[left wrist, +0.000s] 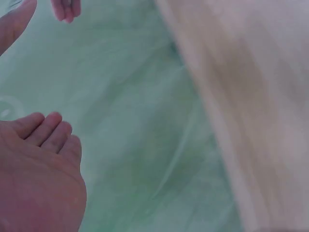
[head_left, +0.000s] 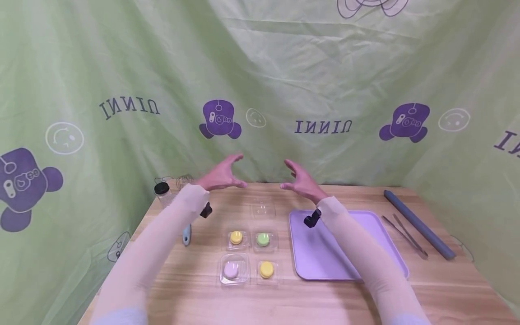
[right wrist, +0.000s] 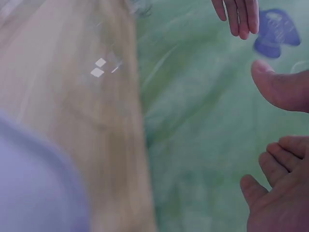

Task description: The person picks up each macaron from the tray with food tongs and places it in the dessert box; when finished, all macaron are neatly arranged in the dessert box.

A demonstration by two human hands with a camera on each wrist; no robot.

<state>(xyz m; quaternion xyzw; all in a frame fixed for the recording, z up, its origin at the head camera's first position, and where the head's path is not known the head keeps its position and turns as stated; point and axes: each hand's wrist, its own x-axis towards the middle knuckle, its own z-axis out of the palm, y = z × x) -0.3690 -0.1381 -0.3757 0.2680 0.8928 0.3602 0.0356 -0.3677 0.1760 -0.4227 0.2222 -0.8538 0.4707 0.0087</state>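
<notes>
Both hands are raised over the far part of the table, apart from each other, palms facing inward with fingers and thumbs spread. Nothing is held by the left hand (head_left: 221,175) or the right hand (head_left: 302,181). Below and between them lies a clear plastic box (head_left: 263,208). Nearer the front, clear boxes hold a yellow macaron (head_left: 236,238), a green macaron (head_left: 263,239), a lilac macaron (head_left: 231,270) and a second yellow macaron (head_left: 266,269). In the left wrist view, the left palm (left wrist: 43,179) shows close up; the right wrist view shows the right fingers (right wrist: 282,164).
Under the right forearm sits a lilac tray (head_left: 300,262). Metal tongs (head_left: 406,234) and a long blue-grey roll (head_left: 420,225) lie to its right. At left stand a black-lidded jar (head_left: 162,189) and a blue handle (head_left: 187,235), partly hidden by the left arm. A green curtain (head_left: 268,67) hangs behind.
</notes>
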